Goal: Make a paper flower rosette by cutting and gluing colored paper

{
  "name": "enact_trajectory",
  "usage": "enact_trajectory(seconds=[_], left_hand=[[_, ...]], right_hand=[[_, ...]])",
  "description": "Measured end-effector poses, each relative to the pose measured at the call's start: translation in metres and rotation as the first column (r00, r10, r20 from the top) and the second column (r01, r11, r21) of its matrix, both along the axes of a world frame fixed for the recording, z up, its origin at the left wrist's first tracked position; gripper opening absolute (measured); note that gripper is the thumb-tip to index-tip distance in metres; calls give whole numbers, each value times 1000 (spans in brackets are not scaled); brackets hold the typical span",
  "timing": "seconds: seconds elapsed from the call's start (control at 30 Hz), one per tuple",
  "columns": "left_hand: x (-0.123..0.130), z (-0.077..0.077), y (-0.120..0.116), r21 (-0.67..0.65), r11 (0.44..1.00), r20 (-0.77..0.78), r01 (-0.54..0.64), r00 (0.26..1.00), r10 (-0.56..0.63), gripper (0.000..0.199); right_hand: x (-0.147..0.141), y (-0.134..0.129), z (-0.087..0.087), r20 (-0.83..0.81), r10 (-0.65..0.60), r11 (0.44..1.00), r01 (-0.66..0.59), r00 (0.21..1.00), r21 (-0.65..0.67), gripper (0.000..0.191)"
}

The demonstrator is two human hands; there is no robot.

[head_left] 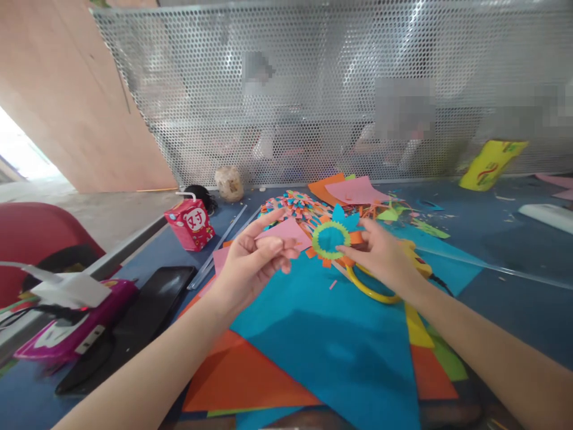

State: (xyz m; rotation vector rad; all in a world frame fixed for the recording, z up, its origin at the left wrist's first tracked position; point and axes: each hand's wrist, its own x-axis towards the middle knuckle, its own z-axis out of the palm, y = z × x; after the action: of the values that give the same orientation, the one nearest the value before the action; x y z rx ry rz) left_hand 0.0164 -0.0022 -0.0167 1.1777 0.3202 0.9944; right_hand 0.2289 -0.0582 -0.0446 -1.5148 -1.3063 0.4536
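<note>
Head: right hand (385,257) pinches flower (330,239) near left hand (257,254).

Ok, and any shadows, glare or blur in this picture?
Head view: a soft shadow crosses the blue sheet; bright glints streak the perforated panel; the opening at far left is washed out; blocky pixelation masks patches beyond the panel; the paper flower in the right hand reads fairly clearly.

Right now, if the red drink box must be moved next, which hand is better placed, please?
Probably the left hand: it is nearer to the red drink box, while the right hand is farther away and holds the paper flower. Whether the left hand pinches something small is unclear.
</note>
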Motion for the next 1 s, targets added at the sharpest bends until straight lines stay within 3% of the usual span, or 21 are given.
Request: enact_trajectory(seconds=[0.07, 0.17, 0.33, 0.67, 0.87, 1.0], left_hand=[[1, 2, -1, -18, 998, -27, -54, 998, 54, 45], [3, 0, 5, -44, 972, -98, -231, 969, 226, 46], [3, -7, 18, -33, 904, -58, -425, 904, 423, 39], [5, -9, 12, -7, 963, -214, -269, 941, 261, 38], [6, -6, 12, -36, 959, -115, -281, 954, 275, 18], [4, 0, 9, 107, 948, -40, -301, 951, 307, 40]], right_hand=[[-2, -1, 0, -17, 24, 1000, -24, 1000, -2, 36], [-6, -4, 2, -78, 93, 996, -92, 993, 22, 38], [-10, -7, 5, -182, 173, 985, -170, 968, 31, 45], [-13, -9, 10, -229, 243, 969, -229, 943, 89, 38], [-14, -11, 11, -235, 296, 955, -282, 926, 90, 32], [-10, -8, 13, -218, 192, 977, -166, 957, 131, 29]])
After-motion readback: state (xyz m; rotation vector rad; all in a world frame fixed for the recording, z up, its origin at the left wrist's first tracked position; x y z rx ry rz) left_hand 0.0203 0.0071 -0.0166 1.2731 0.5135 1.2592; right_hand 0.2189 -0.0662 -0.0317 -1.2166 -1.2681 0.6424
